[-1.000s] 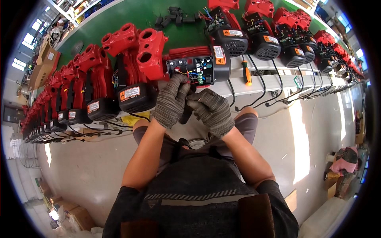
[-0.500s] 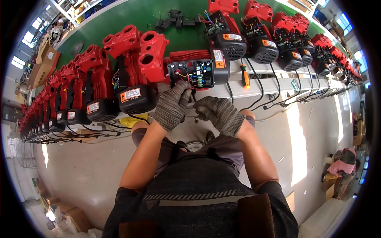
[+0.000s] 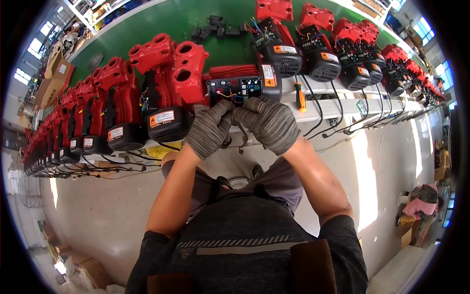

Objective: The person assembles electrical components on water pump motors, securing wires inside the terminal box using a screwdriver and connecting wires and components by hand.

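In front of me lies a red motor unit [image 3: 230, 72] on its side, its black control box [image 3: 211, 93] facing up and uncovered. Inside show a circuit board [image 3: 251, 87] and thin coloured wires [image 3: 229, 93]. At the box's near edge, my left hand [image 3: 210, 128] in a grey knit glove has its fingers pinched together. Close beside it, my right hand [image 3: 271, 123], gloved alike, is also closed. Whatever is between the fingertips is hidden. A dark cable [image 3: 243, 139] hangs below the hands.
Similar red units [image 3: 120, 98] stand in a row to the left; more [image 3: 320, 54] stand to the right, cords dangling over the edge. An orange-handled screwdriver [image 3: 300, 100] lies right of my hands. Small black parts [image 3: 218, 28] lie on the green bench top [image 3: 161, 19].
My right hand has moved up and in from below the bench edge to the box's near edge, covering its lower right part. My left hand stays nearly in place.
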